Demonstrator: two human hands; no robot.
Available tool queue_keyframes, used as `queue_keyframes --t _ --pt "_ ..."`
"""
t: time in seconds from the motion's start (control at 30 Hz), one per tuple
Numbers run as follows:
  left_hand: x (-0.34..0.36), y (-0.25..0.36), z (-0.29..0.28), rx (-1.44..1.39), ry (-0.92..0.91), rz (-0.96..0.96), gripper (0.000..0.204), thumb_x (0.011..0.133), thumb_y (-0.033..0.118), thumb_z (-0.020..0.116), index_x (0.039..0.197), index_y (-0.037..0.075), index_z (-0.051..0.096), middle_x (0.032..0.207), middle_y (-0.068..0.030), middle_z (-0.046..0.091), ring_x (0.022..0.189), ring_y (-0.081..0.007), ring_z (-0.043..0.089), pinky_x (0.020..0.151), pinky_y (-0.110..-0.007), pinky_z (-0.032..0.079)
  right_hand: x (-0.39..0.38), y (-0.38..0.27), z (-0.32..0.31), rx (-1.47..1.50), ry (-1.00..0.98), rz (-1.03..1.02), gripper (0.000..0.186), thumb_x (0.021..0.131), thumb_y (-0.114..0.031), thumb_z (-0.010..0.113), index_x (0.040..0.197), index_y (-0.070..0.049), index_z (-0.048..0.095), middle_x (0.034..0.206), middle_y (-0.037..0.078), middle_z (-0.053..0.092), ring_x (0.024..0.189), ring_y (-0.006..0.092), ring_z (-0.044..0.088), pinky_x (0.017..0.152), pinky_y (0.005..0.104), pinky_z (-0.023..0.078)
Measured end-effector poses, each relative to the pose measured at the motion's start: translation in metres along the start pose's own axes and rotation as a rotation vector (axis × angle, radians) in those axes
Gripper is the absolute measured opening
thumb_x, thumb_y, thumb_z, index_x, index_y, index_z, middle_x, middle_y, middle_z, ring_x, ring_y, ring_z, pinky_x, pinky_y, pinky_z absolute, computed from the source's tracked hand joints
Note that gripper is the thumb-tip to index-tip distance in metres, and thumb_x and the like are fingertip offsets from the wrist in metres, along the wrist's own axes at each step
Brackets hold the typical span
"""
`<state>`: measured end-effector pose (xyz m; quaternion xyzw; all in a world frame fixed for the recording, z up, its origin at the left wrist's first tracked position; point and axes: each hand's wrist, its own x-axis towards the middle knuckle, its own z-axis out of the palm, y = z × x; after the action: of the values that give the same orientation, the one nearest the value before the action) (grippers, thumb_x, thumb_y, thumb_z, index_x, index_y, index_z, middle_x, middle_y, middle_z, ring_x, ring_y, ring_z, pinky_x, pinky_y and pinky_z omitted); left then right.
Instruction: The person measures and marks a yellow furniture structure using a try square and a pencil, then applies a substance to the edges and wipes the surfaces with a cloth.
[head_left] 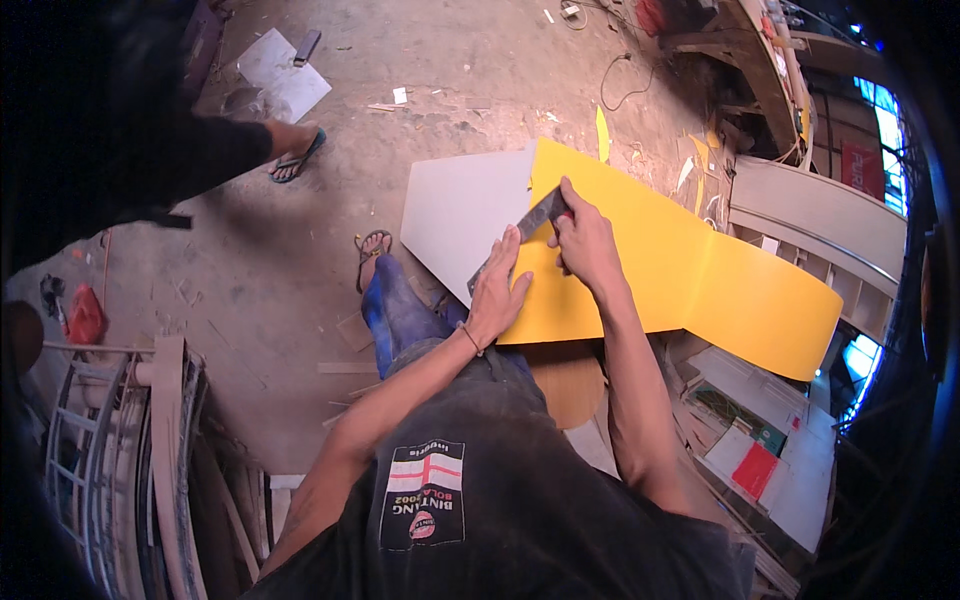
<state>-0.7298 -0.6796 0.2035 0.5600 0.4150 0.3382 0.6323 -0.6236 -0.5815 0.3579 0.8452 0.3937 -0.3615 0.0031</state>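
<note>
A yellow sheet (760,300) covers most of a pale grey board (450,205), extending right in a curved-edged piece. A dark metal straightedge (537,220) lies diagonally near the boundary between grey and yellow. My left hand (495,290) rests with stretched fingers on the straightedge and board, pressing beside the yellow sheet's left part. My right hand (588,245) is closed at the straightedge's upper part, index finger reaching to its end; a small reddish object shows within the grip, mostly hidden by the fingers.
Another person's sandalled foot (295,155) stands at upper left. Paper (270,70), a red bag (85,315) and scraps lie on the floor. Stacked strips and frames (165,420) are at lower left, a wooden structure (720,50) at upper right, pale panels (800,210) at right.
</note>
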Motion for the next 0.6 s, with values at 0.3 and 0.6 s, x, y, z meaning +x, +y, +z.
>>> queue_keyframes --t 0.3,0.6 --pt "0.015 0.002 -0.002 0.024 -0.012 -0.081 0.078 0.089 0.004 0.065 0.158 -0.004 0.029 0.162 -0.0251 0.032 0.151 -0.0392 0.031 0.127 -0.041 0.026 0.027 -0.004 -0.003 -0.012 -0.029 -0.013 0.058 0.098 -0.002 0.042 0.156 -0.005 0.041 0.077 0.021 0.068 0.051 0.0241 0.065 0.048 0.0382 0.056" --pt "0.028 0.012 0.0 0.028 0.026 -0.046 0.08 0.086 -0.001 0.066 0.157 -0.003 0.029 0.161 -0.0275 0.031 0.149 -0.0405 0.033 0.127 -0.042 0.027 0.032 -0.015 -0.017 -0.023 -0.036 -0.06 0.06 0.094 0.0 0.04 0.154 0.0 0.042 0.077 0.021 0.068 0.052 0.0241 0.066 0.048 0.0379 0.056"
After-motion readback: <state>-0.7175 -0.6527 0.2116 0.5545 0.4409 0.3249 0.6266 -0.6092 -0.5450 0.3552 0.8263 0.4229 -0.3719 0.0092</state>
